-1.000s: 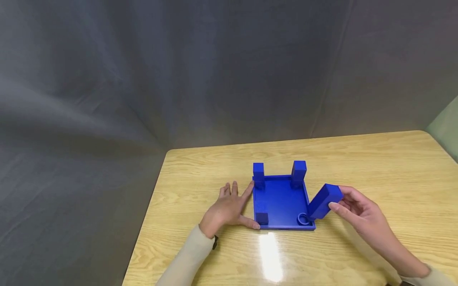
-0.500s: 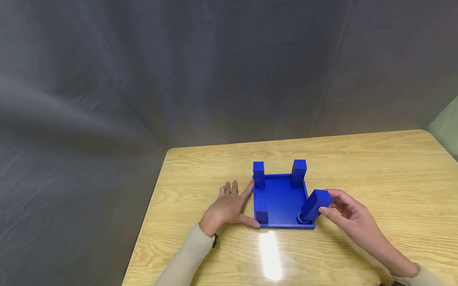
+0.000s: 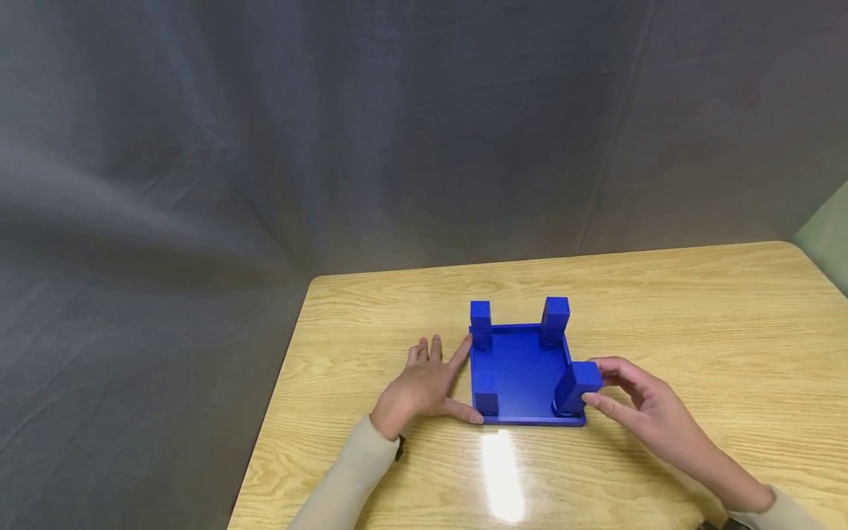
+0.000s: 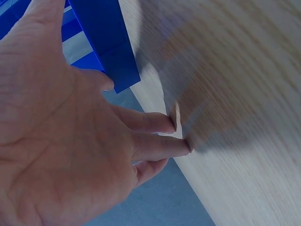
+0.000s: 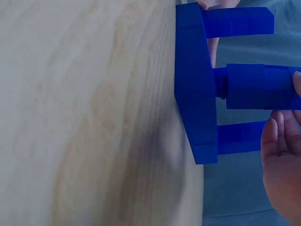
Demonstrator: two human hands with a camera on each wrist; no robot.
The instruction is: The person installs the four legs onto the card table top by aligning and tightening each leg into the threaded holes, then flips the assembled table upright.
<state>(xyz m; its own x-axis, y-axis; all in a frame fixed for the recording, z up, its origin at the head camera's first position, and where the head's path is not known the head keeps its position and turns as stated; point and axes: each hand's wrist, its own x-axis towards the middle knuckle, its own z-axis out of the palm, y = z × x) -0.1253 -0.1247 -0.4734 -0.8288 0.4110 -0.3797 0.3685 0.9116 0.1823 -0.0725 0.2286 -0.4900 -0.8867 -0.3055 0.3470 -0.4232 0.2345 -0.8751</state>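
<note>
An upturned blue toy table (image 3: pixel 526 372) lies on the wooden tabletop, its square board rimmed. Three blue legs stand upright at its far left (image 3: pixel 480 318), far right (image 3: pixel 555 316) and near left corners. My right hand (image 3: pixel 652 412) pinches a fourth square table leg (image 3: pixel 573 389) between thumb and fingers, at the near right corner. In the right wrist view that leg (image 5: pixel 256 87) is lined up with the corner, a narrow neck showing between it and the board. My left hand (image 3: pixel 420 386) lies spread, thumb and index finger touching the board's left side.
The wooden table (image 3: pixel 371 309) extends around the blue board on all sides. A dark grey curtain (image 3: pixel 424 132) hangs behind and to the left. A green surface (image 3: pixel 828 228) shows at the right edge.
My right hand has moved left and down with the leg, bringing it from a tilt beside the rim to nearly upright over the round socket, which it now covers. My left hand has stayed put.
</note>
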